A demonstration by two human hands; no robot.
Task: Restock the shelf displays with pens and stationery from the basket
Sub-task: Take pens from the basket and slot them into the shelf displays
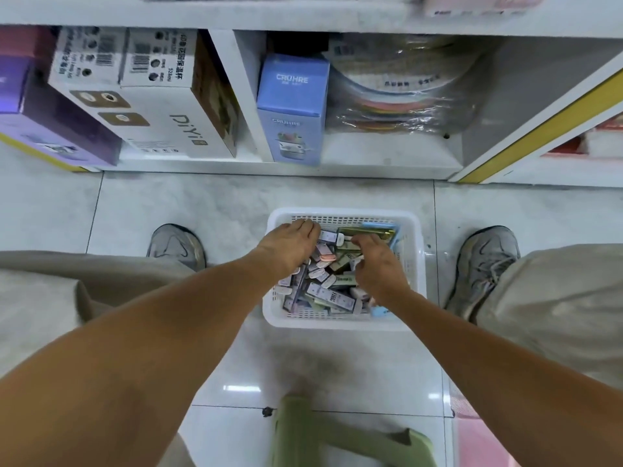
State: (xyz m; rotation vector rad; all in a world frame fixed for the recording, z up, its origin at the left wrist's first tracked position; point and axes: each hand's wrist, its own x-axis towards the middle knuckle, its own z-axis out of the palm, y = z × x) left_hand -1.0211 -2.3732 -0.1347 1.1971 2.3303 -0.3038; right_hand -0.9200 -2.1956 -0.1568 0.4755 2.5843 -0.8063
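Both forearms reach down into the basket [344, 214] on the floor. Left hand [290, 242] rests open on the packs [328, 291]; right hand [377, 264] curls among them, grip unclear. Best gather like packs together, lifting squarely.

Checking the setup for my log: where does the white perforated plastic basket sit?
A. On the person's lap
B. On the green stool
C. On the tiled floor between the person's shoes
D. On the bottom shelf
C: the white perforated plastic basket rests on the tiled floor, with one grey shoe on each side.

White basket [344, 320] on floor, heaped with stationery [323, 291].
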